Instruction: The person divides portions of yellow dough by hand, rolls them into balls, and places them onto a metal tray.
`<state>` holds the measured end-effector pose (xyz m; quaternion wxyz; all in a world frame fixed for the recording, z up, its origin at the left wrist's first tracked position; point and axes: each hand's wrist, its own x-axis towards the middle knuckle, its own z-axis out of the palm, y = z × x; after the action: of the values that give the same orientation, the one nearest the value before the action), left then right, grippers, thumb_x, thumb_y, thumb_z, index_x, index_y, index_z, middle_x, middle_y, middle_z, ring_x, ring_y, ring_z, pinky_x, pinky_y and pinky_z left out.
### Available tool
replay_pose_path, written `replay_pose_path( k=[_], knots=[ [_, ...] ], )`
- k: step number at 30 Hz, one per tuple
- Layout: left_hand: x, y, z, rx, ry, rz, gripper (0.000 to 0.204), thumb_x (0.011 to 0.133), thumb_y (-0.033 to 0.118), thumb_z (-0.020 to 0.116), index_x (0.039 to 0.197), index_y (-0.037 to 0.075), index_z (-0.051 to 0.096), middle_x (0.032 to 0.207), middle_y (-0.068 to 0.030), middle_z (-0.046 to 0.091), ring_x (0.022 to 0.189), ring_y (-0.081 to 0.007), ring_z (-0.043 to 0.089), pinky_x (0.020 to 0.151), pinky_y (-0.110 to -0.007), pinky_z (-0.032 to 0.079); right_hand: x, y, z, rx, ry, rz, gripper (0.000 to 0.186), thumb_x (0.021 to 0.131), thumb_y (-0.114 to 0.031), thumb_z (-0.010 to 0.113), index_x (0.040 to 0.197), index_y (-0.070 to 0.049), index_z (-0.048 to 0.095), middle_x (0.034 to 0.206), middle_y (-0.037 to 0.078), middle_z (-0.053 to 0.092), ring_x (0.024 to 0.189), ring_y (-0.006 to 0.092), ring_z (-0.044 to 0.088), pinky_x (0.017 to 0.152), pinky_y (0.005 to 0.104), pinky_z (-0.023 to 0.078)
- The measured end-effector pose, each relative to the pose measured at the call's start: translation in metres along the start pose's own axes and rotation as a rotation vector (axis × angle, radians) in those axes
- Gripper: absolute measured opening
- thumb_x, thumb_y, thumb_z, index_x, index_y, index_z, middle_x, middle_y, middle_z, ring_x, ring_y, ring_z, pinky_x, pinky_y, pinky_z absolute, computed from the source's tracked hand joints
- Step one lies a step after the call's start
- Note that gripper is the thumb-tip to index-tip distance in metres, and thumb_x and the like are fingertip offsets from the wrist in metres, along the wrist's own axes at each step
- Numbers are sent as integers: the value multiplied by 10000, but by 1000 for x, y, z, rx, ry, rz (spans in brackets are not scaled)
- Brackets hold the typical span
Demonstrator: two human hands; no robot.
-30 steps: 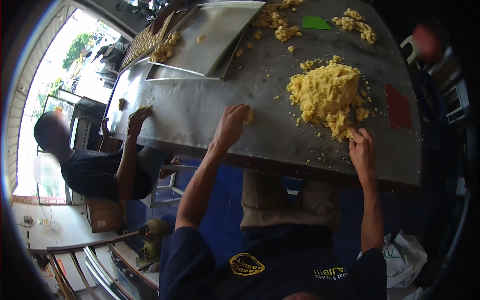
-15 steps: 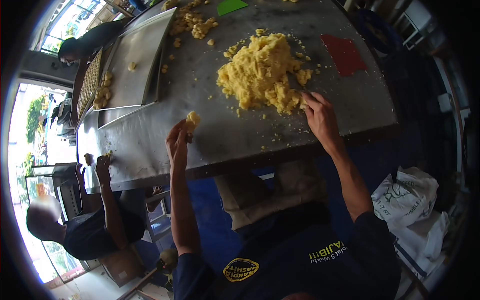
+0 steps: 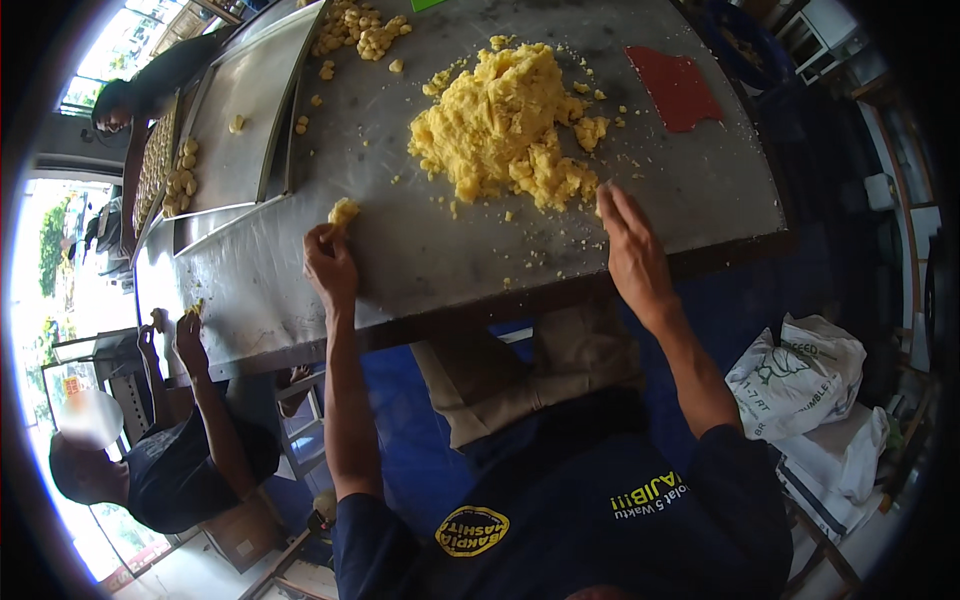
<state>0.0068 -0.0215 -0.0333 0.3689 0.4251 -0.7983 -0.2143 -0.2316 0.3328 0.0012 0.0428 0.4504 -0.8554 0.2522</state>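
My left hand (image 3: 331, 266) grips a small yellow dough lump (image 3: 344, 212) between its fingertips, over the metal table (image 3: 250, 290). Off to its upper right lies a big crumbly mound of yellow dough (image 3: 495, 120). At that mound's lower right edge is my right hand (image 3: 638, 258), back upward, its fingers fairly straight and close together; whatever is under or between them is mostly hidden. Crumbs are scattered around the mound, and a red flat piece of plastic (image 3: 670, 88) lies beyond it to the right.
Metal trays (image 3: 235, 110) and small dough balls (image 3: 360, 30) occupy the back left. A co-worker (image 3: 160, 470) at lower left handles dough at the table; another person (image 3: 150, 85) bends at upper left. White sacks (image 3: 800, 385) lie beside me at right, below table level.
The whole view has shifted, moving table and mound leftward and upward in the picture. My left hand has raised its dough lump. My right fingers have straightened somewhat at the mound's edge.
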Motion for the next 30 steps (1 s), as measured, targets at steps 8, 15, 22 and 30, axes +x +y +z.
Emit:
replay_pose_path(
  k=[8, 15, 22, 30],
  knots=[
    [17, 21, -6, -271, -76, -222, 218, 966, 208, 632, 1036, 14, 704, 711, -61, 647, 616, -92, 591, 569, -269, 473, 23, -21, -18, 75, -147, -166, 328, 821, 63, 597, 1094, -44, 743, 1163, 104, 672, 992, 308, 629, 881, 394, 541],
    [3, 34, -14, 121, -214, 240, 126, 907, 84, 631, 977, -7, 682, 912, -196, 677, 813, -378, 659, 718, -442, 512, 40, -56, 1, 184, -210, -368, 183, 848, -61, 671, 1007, -64, 761, 1036, 73, 692, 923, 285, 642, 806, 381, 578],
    [-29, 60, -37, 298, -338, 413, 422, 835, -61, 538, 1244, 29, 592, 1021, -205, 631, 1010, -373, 598, 864, -484, 482, 27, -72, 14, 222, -272, -508, 149, 866, -88, 659, 973, -74, 762, 1143, 62, 701, 1038, 258, 655, 832, 358, 591],
    [-74, 102, -39, 147, -451, 356, 190, 907, 68, 637, 1090, 69, 687, 1128, -141, 684, 1106, -373, 612, 1019, -484, 437, 17, -41, -9, 241, -285, -422, 338, 841, 2, 641, 1162, -78, 713, 1284, 109, 627, 1127, 281, 610, 951, 353, 545]
  ],
)
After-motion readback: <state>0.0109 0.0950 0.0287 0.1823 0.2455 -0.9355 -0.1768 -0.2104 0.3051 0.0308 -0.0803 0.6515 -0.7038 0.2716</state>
